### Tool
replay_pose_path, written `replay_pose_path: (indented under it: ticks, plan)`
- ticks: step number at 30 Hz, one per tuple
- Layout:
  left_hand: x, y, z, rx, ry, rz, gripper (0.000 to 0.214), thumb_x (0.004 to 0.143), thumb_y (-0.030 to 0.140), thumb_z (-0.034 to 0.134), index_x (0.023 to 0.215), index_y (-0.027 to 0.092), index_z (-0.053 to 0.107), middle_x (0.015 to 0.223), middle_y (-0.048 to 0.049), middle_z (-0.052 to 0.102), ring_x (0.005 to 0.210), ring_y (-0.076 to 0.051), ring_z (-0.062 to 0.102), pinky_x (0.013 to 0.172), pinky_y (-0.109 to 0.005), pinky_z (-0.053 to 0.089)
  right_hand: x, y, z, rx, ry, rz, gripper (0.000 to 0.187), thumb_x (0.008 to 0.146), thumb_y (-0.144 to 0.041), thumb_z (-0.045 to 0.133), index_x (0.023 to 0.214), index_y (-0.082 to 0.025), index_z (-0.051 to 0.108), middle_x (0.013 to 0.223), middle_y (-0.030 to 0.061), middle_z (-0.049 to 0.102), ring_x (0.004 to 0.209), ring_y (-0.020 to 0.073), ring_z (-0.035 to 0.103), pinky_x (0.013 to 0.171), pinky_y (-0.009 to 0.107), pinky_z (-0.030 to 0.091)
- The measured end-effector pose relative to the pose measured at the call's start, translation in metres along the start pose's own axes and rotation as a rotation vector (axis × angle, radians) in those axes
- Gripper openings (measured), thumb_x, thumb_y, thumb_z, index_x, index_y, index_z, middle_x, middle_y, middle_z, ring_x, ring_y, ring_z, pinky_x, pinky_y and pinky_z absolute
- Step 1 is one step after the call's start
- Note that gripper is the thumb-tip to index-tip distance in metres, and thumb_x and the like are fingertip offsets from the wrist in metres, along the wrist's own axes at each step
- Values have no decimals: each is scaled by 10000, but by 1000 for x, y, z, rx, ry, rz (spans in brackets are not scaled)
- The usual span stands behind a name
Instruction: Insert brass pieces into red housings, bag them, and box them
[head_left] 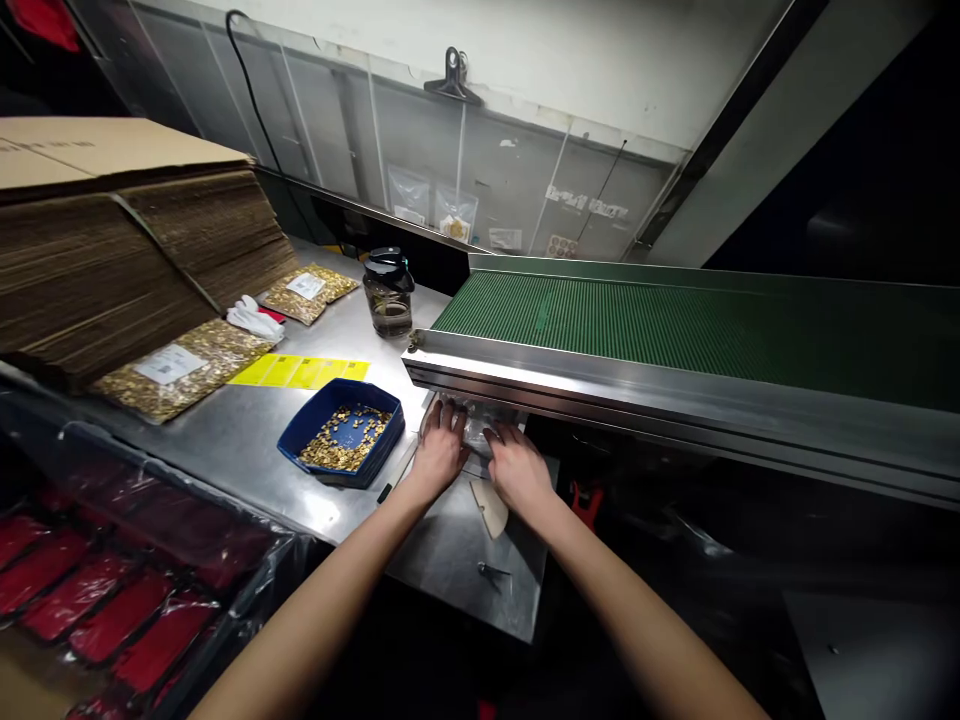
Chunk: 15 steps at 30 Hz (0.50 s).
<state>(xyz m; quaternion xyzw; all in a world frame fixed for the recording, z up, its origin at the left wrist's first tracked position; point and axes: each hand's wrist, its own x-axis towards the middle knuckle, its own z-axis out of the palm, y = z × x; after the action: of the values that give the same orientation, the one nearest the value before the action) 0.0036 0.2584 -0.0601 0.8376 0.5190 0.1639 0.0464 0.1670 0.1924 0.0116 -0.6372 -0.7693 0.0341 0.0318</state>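
My left hand lies over the left side of a clear plastic bag, its fingers stretched out and slightly apart. On the bag's right side, my right hand has its fingers bent in and closed on the plastic; its fingertips are partly hidden. The bag lies on the metal table, just in front of the conveyor's side rail. Close to my right wrist is a beige flat piece with a curved edge. Left of my left hand stands a blue tray with small gold-coloured parts in it.
The green conveyor belt runs off right behind its metal rail. A lidded jar, yellow labels, bags of gold parts, a white glove and stacked cardboard stand left. A small dark tool lies near the front edge.
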Motion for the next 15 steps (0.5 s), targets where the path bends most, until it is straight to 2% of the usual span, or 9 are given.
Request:
replay_pose_path:
  ticks: [3,6,10,15]
  plan:
    - [-2,3,2,17,-3,-13,680,883,320,622,1488,82,422,1554,-267,406,1500,-436,271,1190,-557,296,-1,4,-1,-7,-13,-20,532,940,-149,507,1471,-185,507,1557,88,495,1405,214,433,1185,295,321]
    - [-2,5,4,32,0,-19,665,901,300,592,1502,80,410,1565,-278,396,1501,-443,271,1179,-577,303,2,2,-2,-32,-30,-21,522,945,-159,503,1466,-197,516,1544,114,506,1381,236,460,1153,343,366]
    - [-3,3,7,47,7,-8,660,892,226,555,1510,46,405,1580,-284,375,1511,-442,260,1187,-548,308,9,-5,-4,-76,-56,28,430,978,-144,412,1367,-133,594,1364,208,622,1245,295,568,967,412,488]
    - [-4,3,8,59,13,-9,697,849,213,562,1508,40,411,1593,-280,367,1525,-448,230,1188,-557,306,13,-10,-9,-93,-102,40,371,980,-140,411,1251,-131,663,1187,196,696,1184,304,603,859,394,505]
